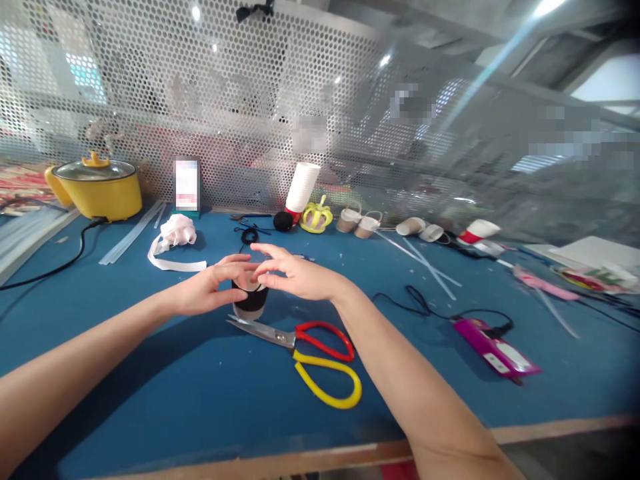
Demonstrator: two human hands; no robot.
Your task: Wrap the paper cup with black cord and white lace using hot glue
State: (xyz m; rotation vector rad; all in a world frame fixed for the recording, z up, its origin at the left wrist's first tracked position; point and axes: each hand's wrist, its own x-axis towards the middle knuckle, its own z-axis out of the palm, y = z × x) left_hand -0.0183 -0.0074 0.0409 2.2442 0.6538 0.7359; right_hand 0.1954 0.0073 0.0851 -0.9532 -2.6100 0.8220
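A small paper cup (250,311) with a black wrapped band stands upright on the blue table between my hands. My left hand (213,288) curls around its left side, thumb across the front and fingers at the rim. At the right of the rim, my right hand (295,275) has its thumb and fingers bent inward, pinching what looks like black cord (259,288); the fingertips are partly hidden. Behind the cup lies a coil of black cord (249,235), one strand running toward the hands. Large scissors (285,338) with red and yellow handles lie just in front.
A yellow electric pot (107,190), white ribbon (177,230) and a phone (187,185) are at the back left. Stacked paper cups (303,185), a black yarn ball (283,221), a yellow woven basket (316,218) and small buckets (349,220) line the mesh. A purple power strip (493,350) lies right.
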